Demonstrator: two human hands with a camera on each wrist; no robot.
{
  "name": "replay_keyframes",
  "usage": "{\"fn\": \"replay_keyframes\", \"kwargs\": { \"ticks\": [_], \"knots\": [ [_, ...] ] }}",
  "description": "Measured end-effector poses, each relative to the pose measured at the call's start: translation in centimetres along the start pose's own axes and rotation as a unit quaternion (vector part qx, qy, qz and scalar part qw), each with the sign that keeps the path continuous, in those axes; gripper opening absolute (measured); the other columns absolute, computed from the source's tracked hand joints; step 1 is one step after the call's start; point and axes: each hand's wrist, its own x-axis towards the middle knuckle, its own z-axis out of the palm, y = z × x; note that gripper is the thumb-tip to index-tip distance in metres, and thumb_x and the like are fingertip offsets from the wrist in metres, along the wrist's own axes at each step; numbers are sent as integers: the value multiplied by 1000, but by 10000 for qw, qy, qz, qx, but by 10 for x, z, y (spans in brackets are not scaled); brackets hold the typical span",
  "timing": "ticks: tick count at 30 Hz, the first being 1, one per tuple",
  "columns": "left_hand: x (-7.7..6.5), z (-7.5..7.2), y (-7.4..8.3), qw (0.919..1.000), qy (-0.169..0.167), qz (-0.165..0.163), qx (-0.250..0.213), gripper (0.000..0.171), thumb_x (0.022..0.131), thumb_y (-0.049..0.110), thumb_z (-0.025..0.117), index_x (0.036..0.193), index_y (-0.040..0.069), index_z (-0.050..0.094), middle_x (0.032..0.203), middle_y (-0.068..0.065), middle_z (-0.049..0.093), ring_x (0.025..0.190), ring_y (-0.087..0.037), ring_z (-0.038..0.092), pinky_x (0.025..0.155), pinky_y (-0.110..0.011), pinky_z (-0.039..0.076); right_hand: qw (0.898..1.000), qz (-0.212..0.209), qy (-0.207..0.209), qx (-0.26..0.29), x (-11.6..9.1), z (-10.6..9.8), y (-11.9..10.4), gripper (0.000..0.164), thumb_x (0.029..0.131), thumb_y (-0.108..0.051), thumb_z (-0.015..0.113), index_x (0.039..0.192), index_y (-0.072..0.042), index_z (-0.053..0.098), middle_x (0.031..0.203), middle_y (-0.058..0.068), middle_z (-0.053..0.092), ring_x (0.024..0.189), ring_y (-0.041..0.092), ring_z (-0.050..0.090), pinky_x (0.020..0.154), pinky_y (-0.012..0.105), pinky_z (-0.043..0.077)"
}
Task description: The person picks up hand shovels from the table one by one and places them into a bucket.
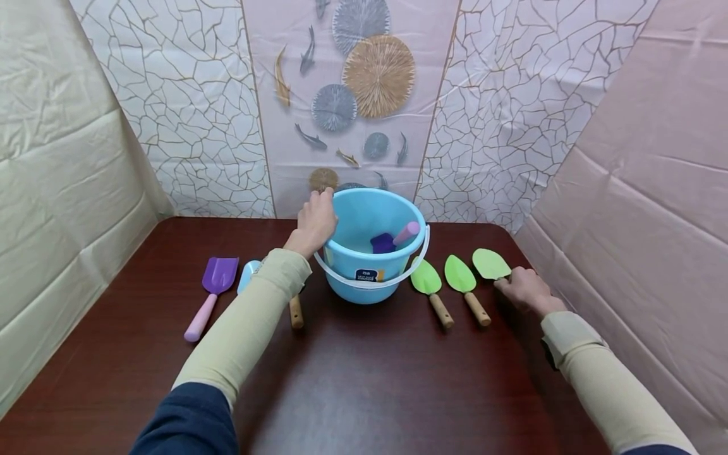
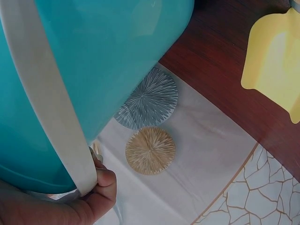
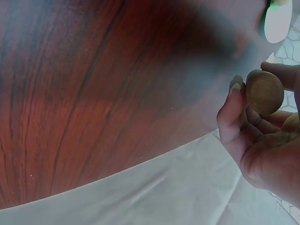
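Observation:
My left hand [image 1: 315, 220] grips the rim of a light-blue bucket [image 1: 347, 262] on its left side, the fingers curled over the edge. The white bail handle [image 1: 370, 285] hangs down across the bucket's front. Inside leans a small shovel with a purple blade and a pink handle [image 1: 407, 232]. At the table's right side my right hand [image 1: 526, 291] holds a light-green trowel [image 1: 490, 263] by its wooden handle [image 3: 265, 92], thumb and fingers around the grip. Two more green trowels [image 1: 426, 276] [image 1: 460, 274] lie between that hand and the bucket.
Left of the bucket lies a purple shovel [image 1: 220, 275] with a pink handle. A blue blade [image 1: 248, 275] and a wooden handle [image 1: 296, 311] are partly hidden by my left arm. A yellow blade [image 2: 274, 61] shows in the left wrist view. Fabric-covered walls enclose the dark wooden table [image 1: 364, 379].

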Motion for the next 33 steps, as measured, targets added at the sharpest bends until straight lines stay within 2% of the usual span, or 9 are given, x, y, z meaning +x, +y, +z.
{"fn": "replay_keyframes", "kwargs": {
  "ticks": [13, 24, 33],
  "knots": [
    [0, 1, 0, 10000, -28, 7, -6, 40, 95, 10, 52, 135, 5, 47, 123, -21, 53, 104, -38, 60, 86, -50, 52, 9986, -194, 466, -135, 2, -7, -11, 41, 90, -34, 53, 55, -15, 40, 58, 4, 46, 57, 22, 49, 50, 33, 37],
    [0, 0, 0, 10000, -53, -24, 26, 40, 95, 9, 50, 135, 5, 47, 124, -21, 53, 105, -38, 60, 87, -51, 52, 9966, -419, 713, -33, 4, -17, -24, 43, 90, -31, 53, 53, -17, 35, 52, -4, 29, 52, 18, 39, 46, 31, 31],
    [1, 1, 1, 10000, -47, -26, 62, 39, 95, 9, 51, 134, 5, 47, 123, -21, 53, 103, -38, 61, 85, -50, 53, 9960, -424, 792, -35, 6, -23, -32, 44, 89, -30, 53, 52, -17, 33, 49, -6, 28, 49, 16, 36, 45, 31, 28]
  ]
}}
